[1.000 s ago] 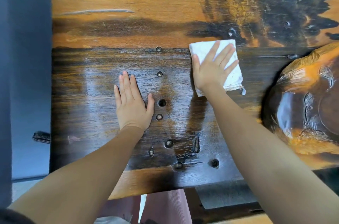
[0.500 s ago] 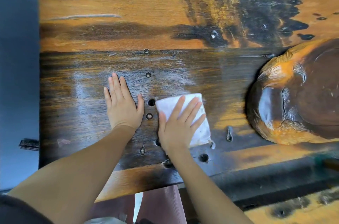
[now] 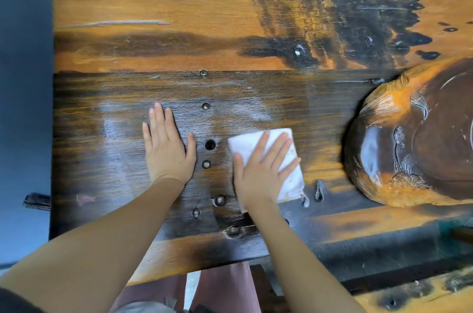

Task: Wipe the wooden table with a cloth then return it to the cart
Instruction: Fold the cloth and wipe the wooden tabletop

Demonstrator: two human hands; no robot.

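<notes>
On the dark plank of the wooden table (image 3: 256, 31), the right hand (image 3: 258, 171) presses flat, fingers spread, on the folded white cloth (image 3: 291, 179); the left hand (image 3: 167, 151) rests open-palmed beside it, gripping nothing.

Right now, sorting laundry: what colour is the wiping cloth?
White, faintly speckled; cloth shows best in the head view.

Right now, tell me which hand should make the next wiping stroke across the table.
The right hand. It already lies flat on the cloth, pressing it to the table. The left hand is spread flat on bare wood beside it, touching no cloth, apparently bracing.
</notes>
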